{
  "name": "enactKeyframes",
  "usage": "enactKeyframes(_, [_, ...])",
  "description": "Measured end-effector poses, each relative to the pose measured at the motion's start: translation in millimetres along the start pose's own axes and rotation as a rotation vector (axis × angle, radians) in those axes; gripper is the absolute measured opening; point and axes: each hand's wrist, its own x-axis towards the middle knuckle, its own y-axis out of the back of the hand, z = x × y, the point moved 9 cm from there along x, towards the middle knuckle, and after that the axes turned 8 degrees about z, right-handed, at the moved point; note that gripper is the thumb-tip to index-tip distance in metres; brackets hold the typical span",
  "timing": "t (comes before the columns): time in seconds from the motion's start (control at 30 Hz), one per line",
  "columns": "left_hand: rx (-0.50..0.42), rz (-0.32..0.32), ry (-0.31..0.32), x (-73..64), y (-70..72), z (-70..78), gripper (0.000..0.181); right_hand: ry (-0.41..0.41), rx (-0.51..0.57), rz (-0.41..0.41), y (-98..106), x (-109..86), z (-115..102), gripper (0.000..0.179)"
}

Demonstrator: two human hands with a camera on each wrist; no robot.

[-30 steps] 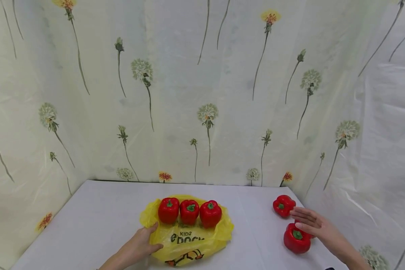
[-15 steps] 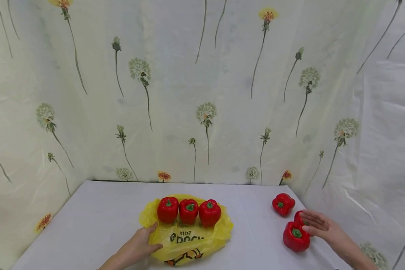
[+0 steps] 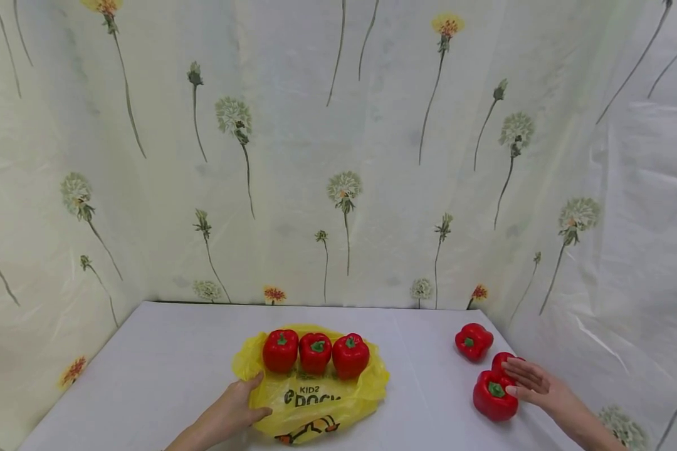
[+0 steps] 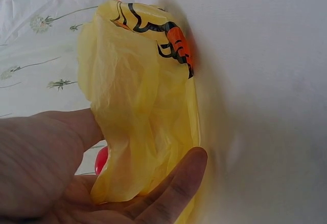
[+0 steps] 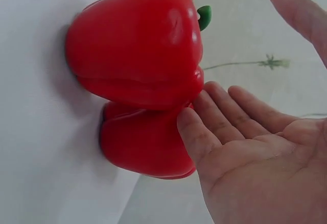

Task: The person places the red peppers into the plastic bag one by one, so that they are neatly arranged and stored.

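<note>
My left hand (image 3: 234, 407) holds the left edge of a yellow plastic bag (image 3: 316, 413), thumb and fingers spread round its folds. In the left wrist view the crumpled bag (image 4: 148, 106) bulges between thumb and fingers. Three red bell peppers with green stems, including the left one (image 3: 280, 352), stand in a row over the bag's far side. On the right, my right hand (image 3: 541, 388) reaches with straight fingers beside a front red bell pepper (image 3: 493, 398). Its fingertips are right at a second pepper (image 5: 148, 142) just behind; the palm holds nothing.
A third loose red bell pepper (image 3: 474, 342) lies farther back near the table's right edge. The white table (image 3: 163, 363) ends at a hanging sheet (image 3: 293, 207) with printed dandelions, which also closes off both sides.
My right hand has shifted right, off the front pepper and away from the back one, uncovering part of the pepper behind. The left hand and the bag have stayed in place.
</note>
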Motion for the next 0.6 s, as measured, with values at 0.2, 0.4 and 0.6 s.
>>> enactKeyframes(0.2, [-0.003, 0.006, -0.008, -0.1, 0.8, 1.0, 0.075, 0.004, 0.008, 0.007, -0.5, 0.2, 1.3, 0.09])
enactKeyframes(0.4, [-0.013, 0.008, -0.017, -0.1, 0.6, 2.6, 0.075, -0.013, 0.009, 0.01, -3.7, -0.2, 6.0, 0.091])
enactKeyframes(0.6, [0.016, 0.019, -0.025, 1.9, 0.2, 1.4, 0.075, -0.012, 0.017, 0.025, -6.6, -2.0, 7.3, 0.093])
